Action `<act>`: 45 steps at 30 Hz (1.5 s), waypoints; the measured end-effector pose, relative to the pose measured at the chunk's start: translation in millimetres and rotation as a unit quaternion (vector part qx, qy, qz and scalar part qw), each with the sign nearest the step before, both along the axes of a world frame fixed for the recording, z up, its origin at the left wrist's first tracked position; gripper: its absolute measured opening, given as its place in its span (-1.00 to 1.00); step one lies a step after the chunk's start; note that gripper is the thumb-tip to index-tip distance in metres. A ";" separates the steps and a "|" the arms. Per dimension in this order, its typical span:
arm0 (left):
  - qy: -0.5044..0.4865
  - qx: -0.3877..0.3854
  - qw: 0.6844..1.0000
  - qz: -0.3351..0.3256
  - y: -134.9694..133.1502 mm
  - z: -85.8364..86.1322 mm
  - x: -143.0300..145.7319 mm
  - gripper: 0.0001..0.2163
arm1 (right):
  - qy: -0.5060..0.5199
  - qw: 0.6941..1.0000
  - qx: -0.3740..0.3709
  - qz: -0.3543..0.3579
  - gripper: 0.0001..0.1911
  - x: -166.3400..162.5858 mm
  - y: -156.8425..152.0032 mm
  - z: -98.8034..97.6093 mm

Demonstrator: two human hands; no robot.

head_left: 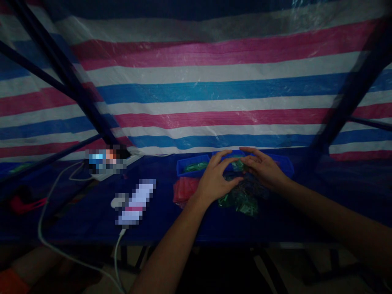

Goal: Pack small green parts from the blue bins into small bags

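Observation:
My left hand (219, 177) is over the table with thumb and fingers spread apart, beside a stack of red plastic packets (184, 190). Facing it, my right hand (265, 166) has its fingers bent and its fingertips close together, near the tip of my left index finger. A green, shiny plastic packet (238, 164) shows at these fingertips; whether it is held or lies in the bin behind is unclear. Below my hands lies a loose pile of clear and green plastic packets (246, 203). Behind are a blue bin (178, 168) with green packets and another blue bin (286, 165), partly hidden by my right hand.
A phone (139, 202) on a white cable lies left on the blue table (92, 216), beside a small round white object (119, 201). Further back is a power strip (107, 173). Dark metal posts (346, 94) and a striped tarp (208, 90) close off the back. Another person's arm (36, 263) shows lower left.

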State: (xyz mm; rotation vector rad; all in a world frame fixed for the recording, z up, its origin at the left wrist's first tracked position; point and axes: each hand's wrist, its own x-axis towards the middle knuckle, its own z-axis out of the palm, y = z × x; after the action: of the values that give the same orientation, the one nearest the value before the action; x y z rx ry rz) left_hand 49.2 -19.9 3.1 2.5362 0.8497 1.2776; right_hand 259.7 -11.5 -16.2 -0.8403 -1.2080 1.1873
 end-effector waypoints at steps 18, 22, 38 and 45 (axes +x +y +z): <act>-0.029 -0.051 0.997 0.057 2.4 0.3 0.4 -0.58 | -0.112 0.991 0.066 -0.031 -0.59 1.8 -4.4 3.5; -0.025 -0.079 0.997 0.010 -0.2 1.3 0.8 -0.41 | -0.116 0.991 0.062 -0.002 -0.55 -0.7 -5.0 0.4; 0.023 0.025 0.999 0.002 3.4 -1.8 -0.5 -0.85 | -0.043 0.997 -0.062 0.033 -0.58 -2.2 -2.0 -1.3; -0.022 -0.027 0.998 0.054 2.2 0.6 -0.9 -0.71 | -0.156 0.987 0.005 0.035 -0.62 -0.3 -6.4 1.0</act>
State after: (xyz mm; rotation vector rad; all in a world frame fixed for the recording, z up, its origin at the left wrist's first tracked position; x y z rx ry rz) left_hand 48.2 -17.7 3.7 2.4422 1.0103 1.3169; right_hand 259.4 -17.9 -15.2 -1.0102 -1.5050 1.1321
